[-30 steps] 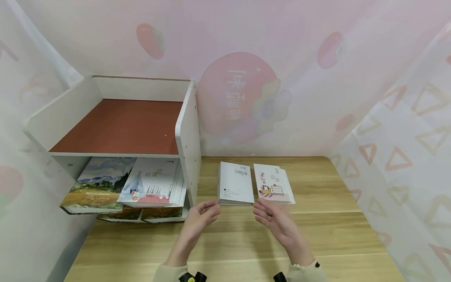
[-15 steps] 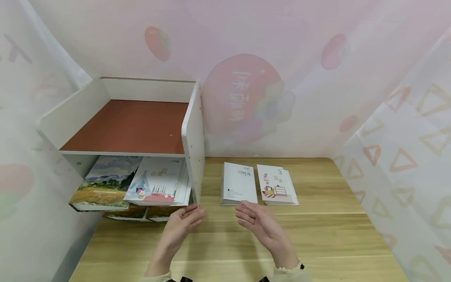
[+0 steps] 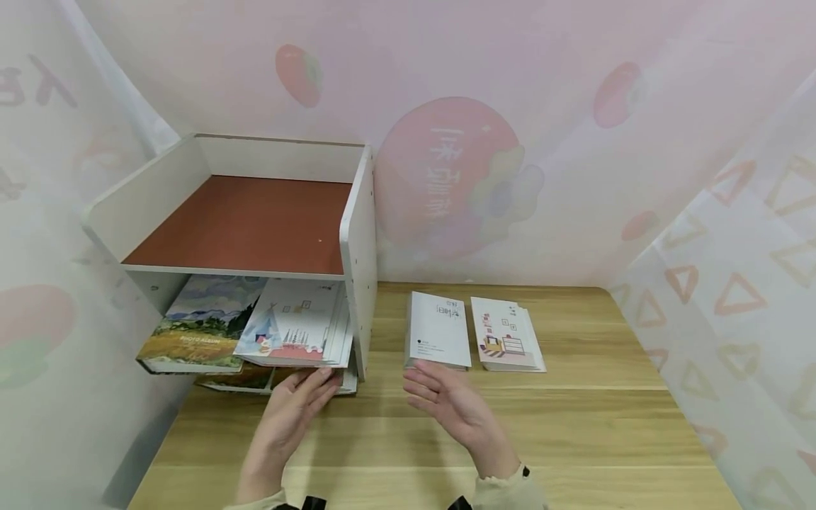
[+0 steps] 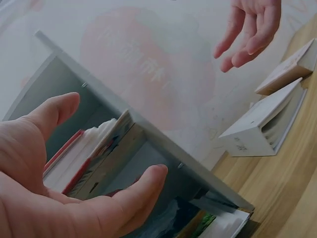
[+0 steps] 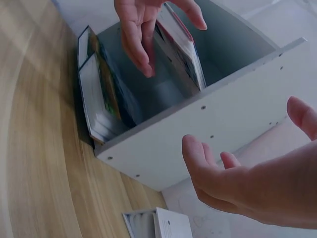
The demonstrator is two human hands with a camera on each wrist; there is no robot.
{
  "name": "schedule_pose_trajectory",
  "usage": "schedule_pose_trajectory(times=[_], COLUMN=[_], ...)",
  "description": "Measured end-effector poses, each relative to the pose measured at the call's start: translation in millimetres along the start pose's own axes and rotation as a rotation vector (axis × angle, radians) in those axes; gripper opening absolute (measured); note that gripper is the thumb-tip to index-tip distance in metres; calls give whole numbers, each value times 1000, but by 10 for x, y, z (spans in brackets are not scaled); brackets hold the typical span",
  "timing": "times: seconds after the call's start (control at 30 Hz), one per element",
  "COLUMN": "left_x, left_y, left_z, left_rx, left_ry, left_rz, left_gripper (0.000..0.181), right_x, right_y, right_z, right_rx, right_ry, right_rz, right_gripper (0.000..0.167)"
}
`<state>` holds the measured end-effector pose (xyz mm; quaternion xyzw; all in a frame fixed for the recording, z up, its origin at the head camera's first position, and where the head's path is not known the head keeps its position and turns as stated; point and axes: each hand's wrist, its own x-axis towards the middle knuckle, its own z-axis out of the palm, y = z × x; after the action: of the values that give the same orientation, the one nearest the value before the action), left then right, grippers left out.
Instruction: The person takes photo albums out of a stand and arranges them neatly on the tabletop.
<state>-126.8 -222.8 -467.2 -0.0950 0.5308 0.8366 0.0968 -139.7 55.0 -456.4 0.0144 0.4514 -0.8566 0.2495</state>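
Note:
In the head view my left hand (image 3: 287,421) is at the front of the white shelf unit (image 3: 360,269), just below the white illustrated books (image 3: 290,326) on its middle shelf. Its fingers hold nothing, and the left wrist view shows thumb and fingers (image 4: 143,191) spread before the books. Left of the white books lies a landscape-covered photo album (image 3: 204,326); more albums (image 3: 239,379) lie underneath. My right hand (image 3: 455,411) hovers with relaxed fingers, empty, in front of a thick white book (image 3: 438,329) on the table.
Right of the thick white book lies a small stack of illustrated books (image 3: 506,334) on the wooden table (image 3: 574,425). The unit's red-brown top shelf (image 3: 255,223) is bounded by white side walls. A patterned curtain (image 3: 510,57) hangs behind and at both sides.
Both hands have moved left; my left hand went from near the thick white book to the shelf's front. The head view has shifted slightly. The books lie as before.

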Motion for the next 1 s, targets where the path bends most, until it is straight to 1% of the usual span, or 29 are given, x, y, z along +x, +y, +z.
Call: schedule_pose_trajectory(times=[0.1,0.27,0.47,0.6,0.73,0.9,0.97,1.0], left_x=[-24,-68,-79,-59,-44,-12,1,5], left_y=[63,194,346,417,455,445,431,427], left_z=[-99,-250,-382,-439,-487,-510,-510,-510], left_rx=[-27,-65,-135,-193,-237,-327,-367,-389], left_ry=[9,10,-33,-25,-5,-42,-54,-50], left_rz=[-2,-9,-21,-42,-55,-72,-77,-81], left_gripper=[72,71,79,85,88,90,90,90], right_x=[39,104,172,231,321,437,477,491], right_y=[29,61,74,94,128,146,150,153], right_z=[75,193,316,400,486,568,595,613], right_rx=[31,86,113,148,175,195,211,221], right_ry=[-21,-50,-74,-85,-85,-75,-77,-75], right_rz=[25,78,103,125,170,219,230,236], right_gripper=[61,69,68,64,61,70,71,70])
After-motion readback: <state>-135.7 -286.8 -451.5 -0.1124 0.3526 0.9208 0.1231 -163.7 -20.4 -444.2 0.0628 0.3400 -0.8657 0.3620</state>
